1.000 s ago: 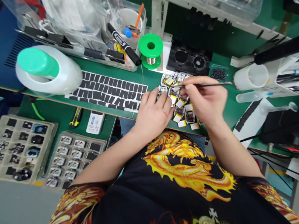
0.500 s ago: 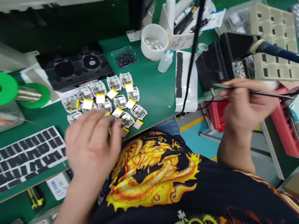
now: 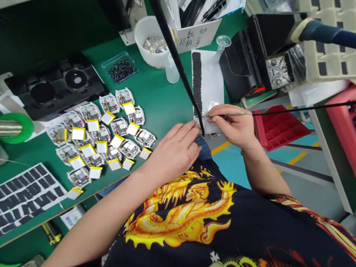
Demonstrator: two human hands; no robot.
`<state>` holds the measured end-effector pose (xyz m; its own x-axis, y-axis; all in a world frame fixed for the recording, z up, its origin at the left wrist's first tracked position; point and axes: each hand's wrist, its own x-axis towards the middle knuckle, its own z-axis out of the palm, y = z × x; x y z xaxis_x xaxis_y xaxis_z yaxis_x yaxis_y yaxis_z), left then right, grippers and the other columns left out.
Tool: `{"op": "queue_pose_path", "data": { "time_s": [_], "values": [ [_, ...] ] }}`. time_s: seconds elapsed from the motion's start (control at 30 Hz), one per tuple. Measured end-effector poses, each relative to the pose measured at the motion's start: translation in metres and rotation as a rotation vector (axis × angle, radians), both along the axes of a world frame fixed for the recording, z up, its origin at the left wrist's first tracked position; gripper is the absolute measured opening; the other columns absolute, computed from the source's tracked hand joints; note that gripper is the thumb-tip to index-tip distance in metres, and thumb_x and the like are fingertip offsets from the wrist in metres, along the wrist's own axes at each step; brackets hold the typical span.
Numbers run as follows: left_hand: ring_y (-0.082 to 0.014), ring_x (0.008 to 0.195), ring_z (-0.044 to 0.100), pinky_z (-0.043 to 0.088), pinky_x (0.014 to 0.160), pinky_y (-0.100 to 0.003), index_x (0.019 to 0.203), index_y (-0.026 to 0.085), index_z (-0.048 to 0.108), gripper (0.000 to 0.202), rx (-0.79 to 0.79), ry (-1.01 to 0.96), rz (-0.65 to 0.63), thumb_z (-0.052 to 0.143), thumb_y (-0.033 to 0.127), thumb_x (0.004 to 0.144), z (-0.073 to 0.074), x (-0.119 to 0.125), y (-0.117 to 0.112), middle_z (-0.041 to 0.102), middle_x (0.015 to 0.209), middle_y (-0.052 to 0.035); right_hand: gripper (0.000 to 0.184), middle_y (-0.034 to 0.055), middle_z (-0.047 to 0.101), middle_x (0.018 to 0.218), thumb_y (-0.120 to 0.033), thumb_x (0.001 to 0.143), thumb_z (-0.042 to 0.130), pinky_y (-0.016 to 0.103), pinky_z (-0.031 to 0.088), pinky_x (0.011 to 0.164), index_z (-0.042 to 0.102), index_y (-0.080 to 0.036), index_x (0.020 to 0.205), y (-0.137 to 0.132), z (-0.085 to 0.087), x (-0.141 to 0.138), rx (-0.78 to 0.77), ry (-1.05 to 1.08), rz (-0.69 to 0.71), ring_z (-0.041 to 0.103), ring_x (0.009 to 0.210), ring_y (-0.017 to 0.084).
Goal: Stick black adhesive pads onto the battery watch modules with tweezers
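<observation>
My right hand [image 3: 234,126] pinches slim metal tweezers [image 3: 224,115], their tip pointing left over the lower end of a white backing sheet [image 3: 211,75]. A column of thin black strips [image 3: 196,73] runs along the sheet's left side. My left hand [image 3: 179,149] lies with fingers stretched out, fingertips at the sheet's lower left corner; whether something is under them is hidden. Left of it, several watch cases with circuit boards [image 3: 129,147] lie in rows, with silver-and-yellow battery cells [image 3: 94,125] beside or on them.
A dark cable [image 3: 171,39] hangs across the view in front of the sheet. Behind stand a white cup of small parts [image 3: 140,44], a tray of black bits [image 3: 134,65] and a pen box [image 3: 198,36]. At right are a blue hose [image 3: 328,31] and a beige tray [image 3: 328,53].
My left hand has moved right from the watch cases to the backing sheet. My right hand has brought the tweezers left to the sheet's lower end. The view has shifted right.
</observation>
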<state>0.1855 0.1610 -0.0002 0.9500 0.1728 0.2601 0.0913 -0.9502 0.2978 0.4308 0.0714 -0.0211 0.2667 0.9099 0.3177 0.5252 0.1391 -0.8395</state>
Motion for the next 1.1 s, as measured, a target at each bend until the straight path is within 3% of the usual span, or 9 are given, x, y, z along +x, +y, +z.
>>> {"op": "queue_pose_path", "data": {
  "time_s": [0.2, 0.7, 0.93, 1.1],
  "values": [
    [-0.0372, 0.148, 0.067, 0.061, 0.123, -0.056, 0.096, 0.012, 0.080, 0.026, 0.033, 0.043, -0.006, 0.063, 0.024, 0.112, -0.006, 0.003, -0.001, 0.075, 0.145, -0.0217, 0.014, 0.0041, 0.088, 0.103, -0.036, 0.107, 0.074, 0.044, 0.071, 0.096, 0.083, -0.029, 0.101, 0.002, 0.001, -0.001, -0.029, -0.035, 0.029, 0.085, 0.099, 0.024],
    [-0.0362, 0.144, 0.070, 0.062, 0.121, -0.054, 0.094, 0.012, 0.080, 0.026, -0.002, 0.018, 0.009, 0.064, 0.024, 0.111, -0.005, 0.004, 0.001, 0.078, 0.139, -0.0210, 0.011, 0.0026, 0.088, 0.106, -0.025, 0.106, 0.073, 0.042, 0.070, 0.096, 0.083, -0.029, 0.107, 0.004, -0.002, -0.002, -0.005, -0.060, 0.043, 0.084, 0.100, 0.022],
    [-0.0410, 0.156, 0.060, 0.056, 0.127, -0.058, 0.097, 0.010, 0.081, 0.028, -0.020, 0.037, 0.068, 0.066, 0.029, 0.112, -0.003, 0.009, 0.004, 0.067, 0.158, -0.0255, 0.011, 0.0030, 0.088, 0.105, -0.022, 0.105, 0.074, 0.039, 0.069, 0.095, 0.083, -0.028, 0.107, 0.005, 0.000, -0.002, 0.006, -0.080, 0.042, 0.084, 0.100, 0.021],
    [-0.0430, 0.160, 0.055, 0.052, 0.129, -0.061, 0.107, 0.008, 0.085, 0.035, 0.055, 0.095, 0.070, 0.065, 0.037, 0.113, 0.000, 0.018, 0.004, 0.067, 0.160, -0.0257, 0.011, 0.0031, 0.088, 0.103, -0.022, 0.104, 0.075, 0.039, 0.070, 0.095, 0.084, -0.027, 0.107, 0.005, 0.000, -0.002, 0.012, -0.085, 0.032, 0.084, 0.099, 0.022]
  ]
}}
